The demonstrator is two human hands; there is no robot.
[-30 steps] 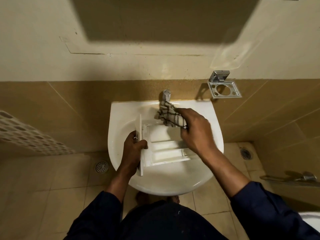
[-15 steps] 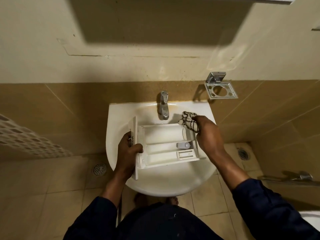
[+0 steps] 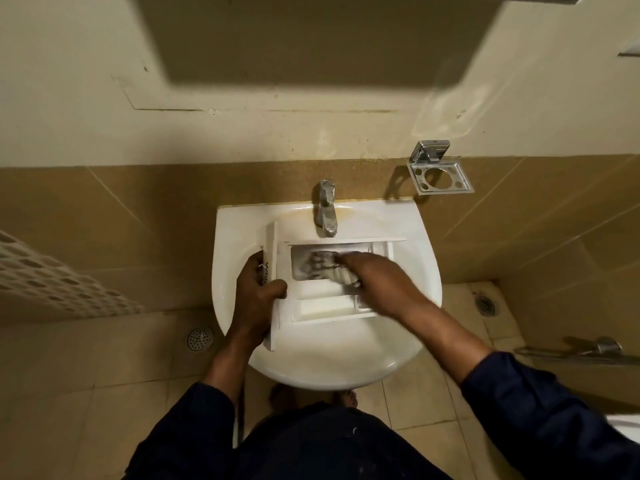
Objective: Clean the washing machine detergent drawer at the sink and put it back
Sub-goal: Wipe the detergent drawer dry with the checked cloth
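The white detergent drawer (image 3: 325,306) lies flat across the white sink (image 3: 412,244), its front panel on the left. My left hand (image 3: 258,296) grips that front panel. My right hand (image 3: 375,273) holds a checked cloth (image 3: 320,263) pressed into the drawer's far compartment; the cloth is blurred. The chrome tap (image 3: 325,209) stands just behind the drawer, with no water visible from it.
A chrome tumbler holder (image 3: 438,176) hangs on the tiled wall to the right of the sink. Floor drains (image 3: 199,339) sit left and right of the basin. A perforated white basket (image 3: 52,282) is at the left, a chrome fitting (image 3: 595,351) at the right.
My right hand moved the cloth from the drawer's far right corner into the far compartment, towards the left. The left hand kept its grip on the front panel.
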